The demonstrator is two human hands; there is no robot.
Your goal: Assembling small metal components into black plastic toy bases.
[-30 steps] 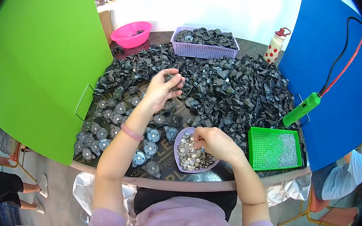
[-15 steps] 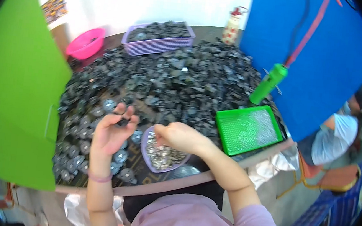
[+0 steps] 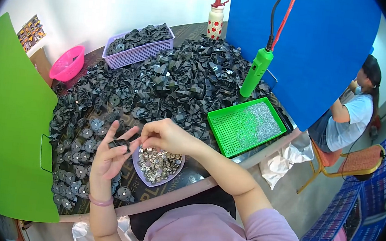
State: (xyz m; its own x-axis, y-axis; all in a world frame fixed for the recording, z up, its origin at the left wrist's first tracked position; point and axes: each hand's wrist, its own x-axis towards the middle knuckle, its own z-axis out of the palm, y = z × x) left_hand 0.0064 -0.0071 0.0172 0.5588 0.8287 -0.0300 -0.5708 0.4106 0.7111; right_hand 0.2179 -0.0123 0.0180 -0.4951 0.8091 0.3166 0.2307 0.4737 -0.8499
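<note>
Between the thumb and fingers of my left hand (image 3: 107, 159) is a small black plastic part (image 3: 121, 144). Close beside it, my right hand (image 3: 161, 133) is pinched, its fingertips near that part; whatever the pinch holds is too small to make out. Just below my right hand stands a lilac bowl (image 3: 137, 169) filled with small round metal pieces (image 3: 158, 163). Left of my left hand lie several black parts with grey discs (image 3: 77, 145). A large heap of loose black plastic parts (image 3: 183, 80) spreads over the table beyond both hands.
A green basket (image 3: 219, 134) with tiny silver pieces (image 3: 262, 120) sits at right, below a hanging green electric screwdriver (image 3: 256, 73). Behind the heap are a lilac basket (image 3: 141, 59), pink basket (image 3: 67, 64) and bottle (image 3: 215, 22). Green (image 3: 11, 126) and blue (image 3: 297, 51) panels flank the table. Another person (image 3: 349, 112) sits at right.
My right hand has come out of the bowl and moved left, up to the black part in my left hand. The whole view has shifted, with the panels and baskets displaced.
</note>
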